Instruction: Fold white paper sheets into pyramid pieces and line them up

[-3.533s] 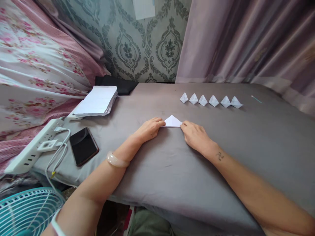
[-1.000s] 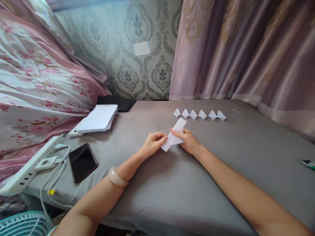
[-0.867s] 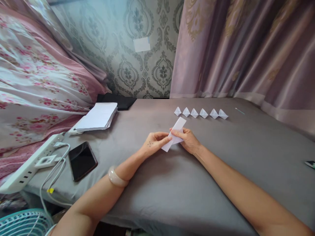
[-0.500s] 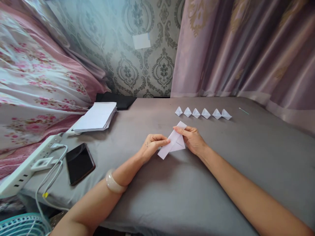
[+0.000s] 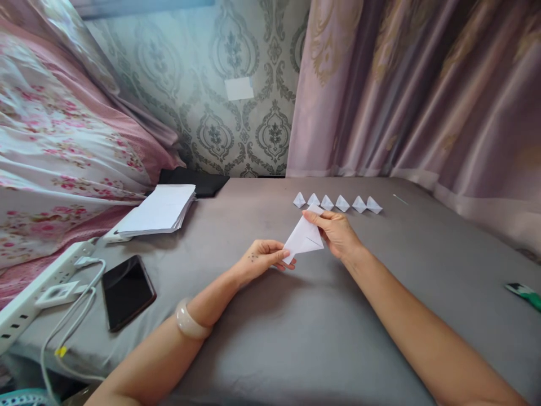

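A piece of folded white paper [image 5: 305, 235] is held above the grey cloth between both of my hands. My left hand [image 5: 264, 258] pinches its lower left corner, thumb on top and fingers beneath. At the upper right end, my right hand [image 5: 336, 230] grips the paper with the thumb on its face and the other fingers behind. A slanted fold line shows on the paper's right part. Just beyond it, several small folded paper shapes [image 5: 342, 203] with pointed tops stand in a row.
On the left lie a stack of white paper [image 5: 158, 210], a black phone [image 5: 129, 292] and a white power strip [image 5: 38, 293] with cables. A green object [image 5: 525, 294] lies at the right edge. Curtains [image 5: 359, 84] hang behind the grey-covered surface [image 5: 321, 338].
The long strip along the paper's left side has been folded over, giving a more triangular outline. My left hand has moved to its lower corner. The view has tilted up and turned slightly right.
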The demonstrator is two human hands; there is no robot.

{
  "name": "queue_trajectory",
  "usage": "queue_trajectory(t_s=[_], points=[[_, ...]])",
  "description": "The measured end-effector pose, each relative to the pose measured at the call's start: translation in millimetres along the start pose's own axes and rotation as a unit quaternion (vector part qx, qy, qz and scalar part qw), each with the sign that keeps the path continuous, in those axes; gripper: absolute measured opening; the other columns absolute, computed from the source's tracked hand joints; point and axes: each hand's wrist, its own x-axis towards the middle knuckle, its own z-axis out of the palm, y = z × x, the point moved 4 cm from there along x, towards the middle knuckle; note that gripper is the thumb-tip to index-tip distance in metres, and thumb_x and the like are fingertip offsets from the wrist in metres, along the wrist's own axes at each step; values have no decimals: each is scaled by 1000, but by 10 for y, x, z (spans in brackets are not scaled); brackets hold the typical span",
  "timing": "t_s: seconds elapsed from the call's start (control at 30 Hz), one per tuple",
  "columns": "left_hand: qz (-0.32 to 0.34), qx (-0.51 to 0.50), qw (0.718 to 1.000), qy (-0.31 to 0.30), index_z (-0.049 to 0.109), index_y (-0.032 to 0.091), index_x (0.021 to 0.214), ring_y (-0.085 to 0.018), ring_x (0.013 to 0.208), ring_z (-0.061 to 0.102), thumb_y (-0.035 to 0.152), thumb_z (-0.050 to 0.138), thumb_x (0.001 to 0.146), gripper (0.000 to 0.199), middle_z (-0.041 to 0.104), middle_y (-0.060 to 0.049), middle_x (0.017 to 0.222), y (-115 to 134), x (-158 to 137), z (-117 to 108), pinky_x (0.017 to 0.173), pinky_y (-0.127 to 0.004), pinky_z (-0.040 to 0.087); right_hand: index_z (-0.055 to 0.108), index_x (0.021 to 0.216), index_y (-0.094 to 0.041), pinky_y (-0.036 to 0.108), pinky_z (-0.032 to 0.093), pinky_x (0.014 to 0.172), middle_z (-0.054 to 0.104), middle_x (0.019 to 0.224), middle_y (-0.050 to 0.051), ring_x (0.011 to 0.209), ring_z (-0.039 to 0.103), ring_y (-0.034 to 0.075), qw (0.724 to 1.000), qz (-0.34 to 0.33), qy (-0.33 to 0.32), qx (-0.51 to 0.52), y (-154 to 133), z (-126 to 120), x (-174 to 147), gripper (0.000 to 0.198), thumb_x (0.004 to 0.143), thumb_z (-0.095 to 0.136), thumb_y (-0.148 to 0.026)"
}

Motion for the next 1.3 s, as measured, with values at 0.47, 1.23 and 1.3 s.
queue_trajectory(t_s=[0.47,1.23,1.3], points=[[110,-120,976,149,71,14,96,-19,87,66,47,73,75,39,71,-9,94,154,-30,-215,78,-30,50,69,90,-18,32,51,67,72,77,3,68,66,18,980,-95,-100,-146,-72,495,-8,39,60,80,-42],[222,-301,891,257,69,16,95,-18,93,67,37,74,76,29,72,-6,95,326,-85,-493,92,-33,48,61,98,-23,30,49,76,64,95,6,90,61,19,773,-440,-29,-457,-48,1162,-395,17,95,46,-29],[220,-303,891,257,69,16,95,-17,92,66,36,74,76,28,72,-6,96,322,-85,-493,90,-32,48,64,101,-23,30,49,77,65,98,7,93,61,19,764,-440,-28,-471,-38,1168,-406,22,96,43,-30]])
